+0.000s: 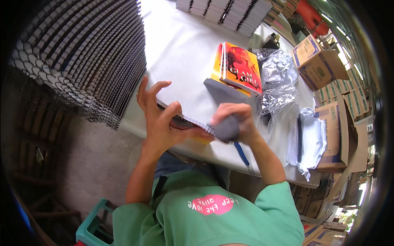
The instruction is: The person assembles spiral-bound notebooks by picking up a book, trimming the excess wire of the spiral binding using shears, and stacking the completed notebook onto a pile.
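At the table's near edge, a spiral-bound notebook [191, 120] is tilted up on edge in my left hand [158, 123]. My left thumb and fingers grip it, with the index finger raised; part of its cover is hidden behind the hand. A dark grey, rounded object [226, 128] is in my right hand [240, 115], blurred by motion; it may be a cloth or a pad. It meets the right end of the notebook's bound edge. Just below my right hand, a blue-handled tool [241, 153] lies near the table edge.
Notebooks with orange-red covers [242, 67] lie stacked on the white table [176, 45]. A tall stack of spiral-bound books [94, 53] stands left, another stack [225, 14] at the back. Clear plastic wrap [281, 78] and open cartons [318, 63] are right. A green stool [92, 223] stands lower left.
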A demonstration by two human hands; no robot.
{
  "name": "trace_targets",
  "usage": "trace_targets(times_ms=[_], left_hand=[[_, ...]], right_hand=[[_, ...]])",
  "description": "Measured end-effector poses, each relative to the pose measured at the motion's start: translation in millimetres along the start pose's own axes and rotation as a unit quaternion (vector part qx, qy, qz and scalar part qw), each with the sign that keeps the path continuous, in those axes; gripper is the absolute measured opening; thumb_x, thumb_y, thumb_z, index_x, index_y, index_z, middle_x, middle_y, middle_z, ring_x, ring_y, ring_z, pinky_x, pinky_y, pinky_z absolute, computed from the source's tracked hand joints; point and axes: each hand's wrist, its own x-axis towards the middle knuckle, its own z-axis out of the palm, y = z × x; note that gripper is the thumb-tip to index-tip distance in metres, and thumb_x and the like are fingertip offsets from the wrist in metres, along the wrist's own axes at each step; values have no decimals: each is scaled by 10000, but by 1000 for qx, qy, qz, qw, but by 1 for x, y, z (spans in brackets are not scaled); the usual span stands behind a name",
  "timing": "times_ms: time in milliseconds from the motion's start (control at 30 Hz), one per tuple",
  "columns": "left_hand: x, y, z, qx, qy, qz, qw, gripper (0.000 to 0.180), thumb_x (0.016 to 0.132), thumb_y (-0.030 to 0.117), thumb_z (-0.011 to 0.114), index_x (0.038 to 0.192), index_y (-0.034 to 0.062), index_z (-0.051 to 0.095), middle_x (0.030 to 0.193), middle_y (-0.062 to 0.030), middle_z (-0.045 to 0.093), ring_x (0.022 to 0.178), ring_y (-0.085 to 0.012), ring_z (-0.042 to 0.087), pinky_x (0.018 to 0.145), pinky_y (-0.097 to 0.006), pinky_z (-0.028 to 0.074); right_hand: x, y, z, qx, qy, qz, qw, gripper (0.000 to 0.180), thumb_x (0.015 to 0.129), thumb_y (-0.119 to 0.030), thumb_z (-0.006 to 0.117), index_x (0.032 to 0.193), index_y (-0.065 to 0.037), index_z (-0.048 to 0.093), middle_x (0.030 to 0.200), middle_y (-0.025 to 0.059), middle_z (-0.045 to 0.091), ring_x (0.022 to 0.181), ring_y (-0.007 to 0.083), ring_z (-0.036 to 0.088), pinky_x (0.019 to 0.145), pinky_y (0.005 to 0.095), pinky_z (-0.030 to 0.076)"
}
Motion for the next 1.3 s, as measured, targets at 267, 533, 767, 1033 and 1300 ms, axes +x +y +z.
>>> trace_targets(times_ms=[267, 533, 767, 1033, 1300], left_hand=[[5, -3, 4, -32, -15, 22, 999, 656, 471, 581, 798, 803, 120, 471, 1254, -202, 404, 1282, -433, 213, 1025, -607, 175], [4, -5, 2, -34, -7, 20, 999, 664, 422, 535, 818, 739, 59, 481, 1235, -207, 421, 1224, -450, 260, 986, -577, 233], [9, -6, -2, -38, -7, 7, 999, 632, 424, 533, 807, 713, 60, 502, 1239, -218, 424, 1155, -414, 333, 940, -524, 288], [10, -9, -5, -33, -31, -22, 999, 615, 399, 512, 820, 725, 79, 529, 1281, -216, 379, 1124, -381, 332, 920, -486, 300], [7, -16, -8, -25, -20, -32, 999, 558, 422, 484, 833, 702, 101, 540, 1281, -205, 384, 1207, -401, 265, 963, -517, 246]], right_hand=[[10, 33, -12, -227, 104, -9, 968, 68, 710, 47, 643, 761, 15, 674, 775, 125, 664, 715, 187, 635, 666, 277, 495], [12, 20, -5, 30, 133, -45, 990, 210, 641, 118, 621, 810, 8, 680, 779, 103, 666, 749, 190, 638, 708, 272, 495], [33, 3, 3, -80, 34, -98, 991, 191, 663, 121, 617, 801, 1, 673, 793, 100, 671, 716, 164, 629, 673, 263, 495], [30, 27, 6, -119, 86, 2, 989, 159, 710, 93, 609, 820, 3, 680, 800, 85, 676, 731, 132, 630, 666, 253, 495], [46, 24, 8, -172, 105, -2, 979, 213, 674, 81, 634, 842, -36, 693, 756, 95, 670, 704, 138, 635, 637, 252, 498]])
